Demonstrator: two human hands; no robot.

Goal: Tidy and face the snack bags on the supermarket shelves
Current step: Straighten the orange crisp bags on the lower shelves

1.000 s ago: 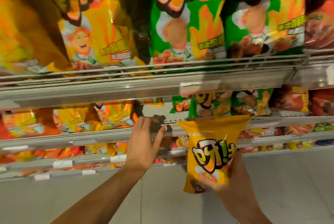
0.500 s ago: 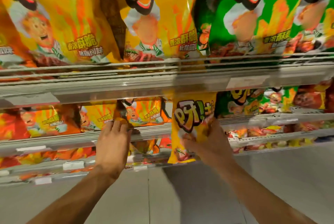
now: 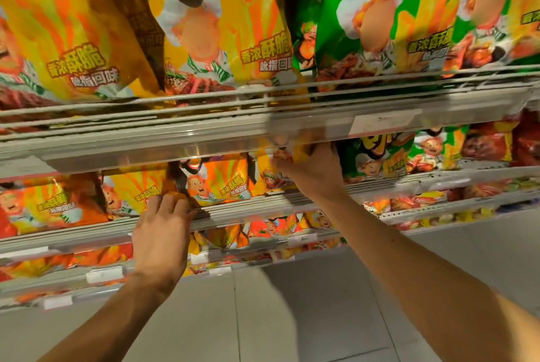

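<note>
The person's left hand (image 3: pixel 163 233) reaches to the second shelf (image 3: pixel 233 209) from about seven o'clock, its fingertips (image 3: pixel 172 200) curled over the bottom corner of a yellow bag (image 3: pixel 146 189), apparently holding the row back. Just right of it, an orange-and-yellow bag (image 3: pixel 222 183) stands facing out. Further right, toward one o'clock, the right hand (image 3: pixel 312 168) grips a small yellow snack bag (image 3: pixel 298 151), pressing it into the gap between that facing bag and the green bags (image 3: pixel 377 157); its top is hidden behind the shelf edge (image 3: pixel 204 139) above. The step in hand looks like slotting this bag into its row. The next move probably calls for pushing it upright with its front outward, then letting go without tipping its neighbours.
</note>
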